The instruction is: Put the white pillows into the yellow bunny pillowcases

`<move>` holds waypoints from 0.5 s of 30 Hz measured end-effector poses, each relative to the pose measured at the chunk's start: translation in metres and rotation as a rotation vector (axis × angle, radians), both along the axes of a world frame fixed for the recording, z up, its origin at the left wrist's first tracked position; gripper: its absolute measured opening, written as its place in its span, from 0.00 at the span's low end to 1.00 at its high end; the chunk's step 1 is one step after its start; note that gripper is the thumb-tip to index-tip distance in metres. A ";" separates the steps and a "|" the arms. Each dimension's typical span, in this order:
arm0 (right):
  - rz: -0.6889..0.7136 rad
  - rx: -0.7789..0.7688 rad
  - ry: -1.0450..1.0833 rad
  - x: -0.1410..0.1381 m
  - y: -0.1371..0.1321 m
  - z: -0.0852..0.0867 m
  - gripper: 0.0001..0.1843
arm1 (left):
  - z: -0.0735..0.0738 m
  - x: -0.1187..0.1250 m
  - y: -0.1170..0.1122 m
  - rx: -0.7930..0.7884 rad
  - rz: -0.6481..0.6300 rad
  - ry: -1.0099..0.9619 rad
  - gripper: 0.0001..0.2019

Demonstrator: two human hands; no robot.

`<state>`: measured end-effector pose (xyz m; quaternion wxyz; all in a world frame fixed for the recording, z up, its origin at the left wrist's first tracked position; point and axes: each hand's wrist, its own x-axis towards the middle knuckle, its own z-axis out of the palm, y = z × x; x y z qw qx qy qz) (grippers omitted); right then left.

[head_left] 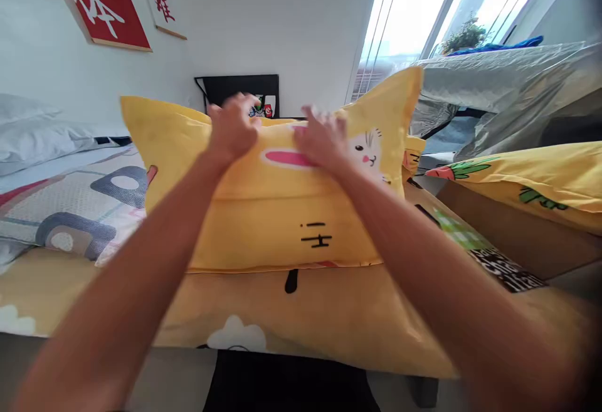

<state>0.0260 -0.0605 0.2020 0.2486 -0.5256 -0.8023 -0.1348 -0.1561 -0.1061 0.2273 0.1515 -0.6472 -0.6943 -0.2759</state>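
Note:
A plump yellow pillow (254, 230) stands propped in front of me on the bed, printed with a white rabbit that has pink ears and with the letters "Hi". At the pillow's upper edge, left of centre, is my left hand (235, 125), its fingers apart and a little blurred. My right hand (324, 135) rests on the pillow's upper face by the rabbit's ears, fingers spread, also blurred by motion. Neither hand visibly grips the fabric. Beneath the pillow lies a yellow-tan sheet (235, 305) with white cloud shapes.
On the left are a patterned quilt (117, 192) and white bedding (47, 123). At right, another yellow pillow (540, 174) with carrot prints lies over an open cardboard box (508, 224). Plastic-wrapped goods (508, 79) stand by the window. A black panel (226, 92) stands behind the pillow.

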 end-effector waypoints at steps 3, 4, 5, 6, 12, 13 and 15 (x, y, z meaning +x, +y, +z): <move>0.013 -0.126 -0.015 -0.040 0.009 -0.069 0.26 | -0.079 0.025 0.034 -0.226 0.007 -0.045 0.24; 0.010 -0.158 -0.022 -0.045 0.014 -0.087 0.26 | -0.101 0.027 0.042 -0.253 0.012 -0.050 0.25; 0.008 -0.174 -0.016 -0.047 0.019 -0.101 0.27 | -0.119 0.026 0.049 -0.266 0.020 -0.056 0.26; 0.006 -0.198 0.000 -0.046 0.026 -0.110 0.27 | -0.130 0.021 0.056 -0.268 0.026 -0.054 0.27; -0.070 -0.380 0.139 0.010 0.083 -0.100 0.30 | -0.120 -0.068 0.081 -0.396 0.191 -0.131 0.32; -0.085 -0.400 0.156 0.025 0.092 -0.102 0.30 | -0.120 -0.087 0.081 -0.411 0.227 -0.164 0.33; -0.113 -0.443 0.203 0.052 0.107 -0.114 0.31 | -0.127 -0.121 0.078 -0.412 0.285 -0.222 0.33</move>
